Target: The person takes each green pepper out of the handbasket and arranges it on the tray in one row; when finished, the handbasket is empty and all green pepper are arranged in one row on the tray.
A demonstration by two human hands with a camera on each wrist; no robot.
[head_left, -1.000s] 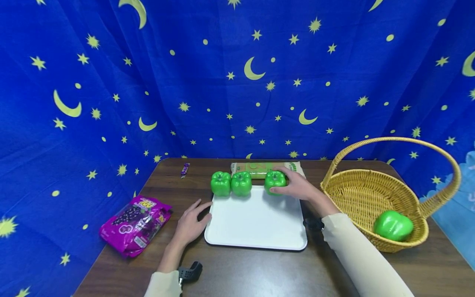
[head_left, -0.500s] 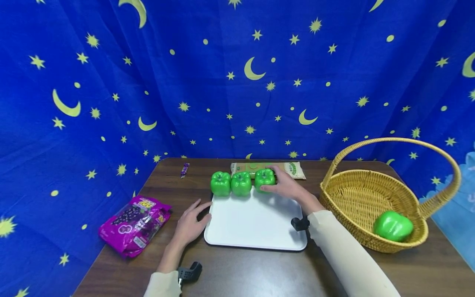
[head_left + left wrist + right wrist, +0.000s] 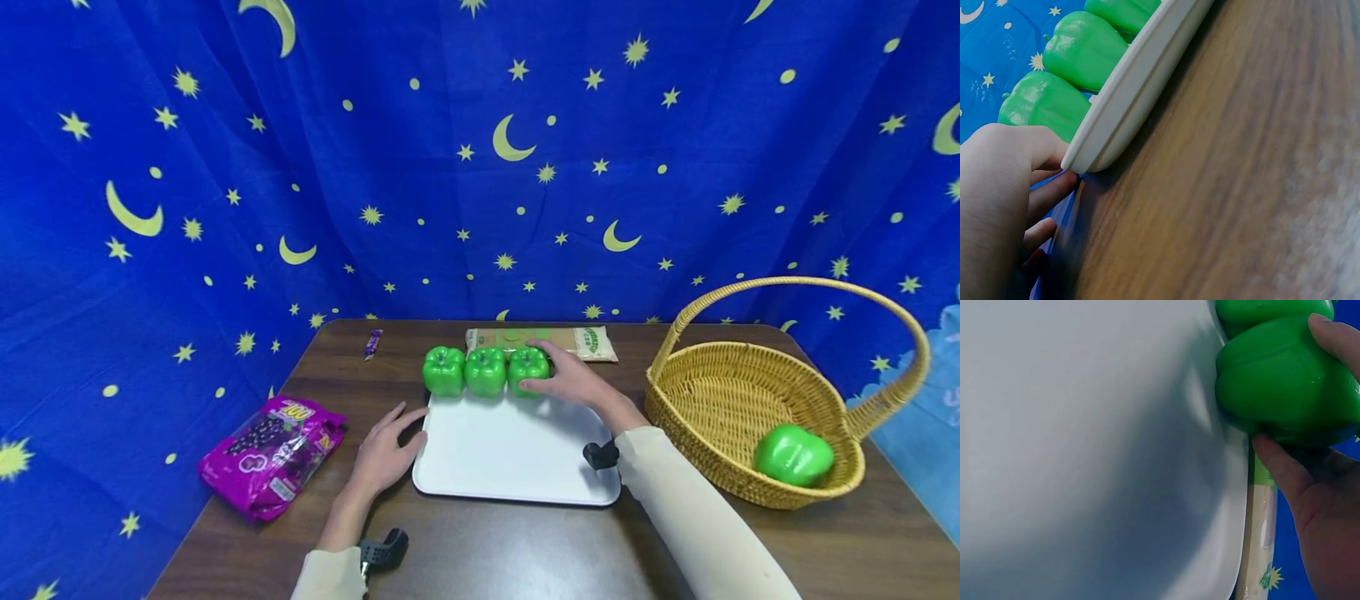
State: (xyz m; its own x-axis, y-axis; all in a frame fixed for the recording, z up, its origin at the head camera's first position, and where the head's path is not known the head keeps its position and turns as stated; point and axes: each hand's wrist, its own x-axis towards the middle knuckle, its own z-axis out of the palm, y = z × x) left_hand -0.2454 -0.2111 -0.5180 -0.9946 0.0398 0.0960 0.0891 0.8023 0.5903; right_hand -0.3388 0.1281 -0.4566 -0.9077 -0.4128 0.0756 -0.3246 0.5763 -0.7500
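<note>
My right hand (image 3: 573,381) holds a glossy green bell pepper (image 3: 523,370) by its side, thumb at the front, fingers behind. In the right wrist view, that bell pepper (image 3: 1285,378) sits at the rim of the white tray, against another green one. Two more bell peppers, the middle one (image 3: 485,372) and the left one (image 3: 443,372), complete a row along the far edge of the white tray (image 3: 517,454). My left hand (image 3: 386,450) rests at the tray's left side, fingers loosely extended; the left wrist view has its thumb at the tray rim (image 3: 1122,94).
A wicker basket (image 3: 720,392) with a tall handle stands on the right, a green bell pepper (image 3: 793,456) inside. Behind the tray lies a long flat packet (image 3: 592,342). A purple candy bag (image 3: 273,454) and a small wrapped candy (image 3: 372,343) lie at left.
My right hand has slid the bell pepper leftward along the tray's far edge, up to the other two. The left hand has stayed in place.
</note>
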